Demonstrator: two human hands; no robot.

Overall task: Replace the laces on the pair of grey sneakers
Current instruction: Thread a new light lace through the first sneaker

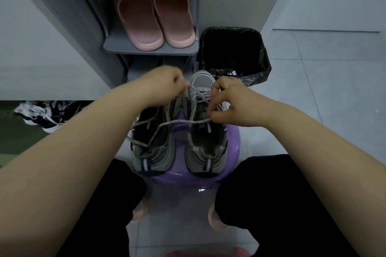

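Two grey sneakers [150,160] stand side by side on the purple stool [232,148], where I see my left hand [167,87] and right hand [230,103] each pinching the grey lace [183,121], soft and limp, best gripped near its ends.

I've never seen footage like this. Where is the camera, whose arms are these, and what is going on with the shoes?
There is no machine here. A person wears one wide-angle camera on the head, looking down, so the bare arms are the wearer's own. A pair of grey sneakers stands on a purple stool in front of their knees. The left hand, which is blurred, and the right hand each pinch a grey lace at the sneaker on the right, which is laced near its toe. A loose stretch trails into the other sneaker. Behind are pink slippers on a shelf and a bin lined with a black bag.
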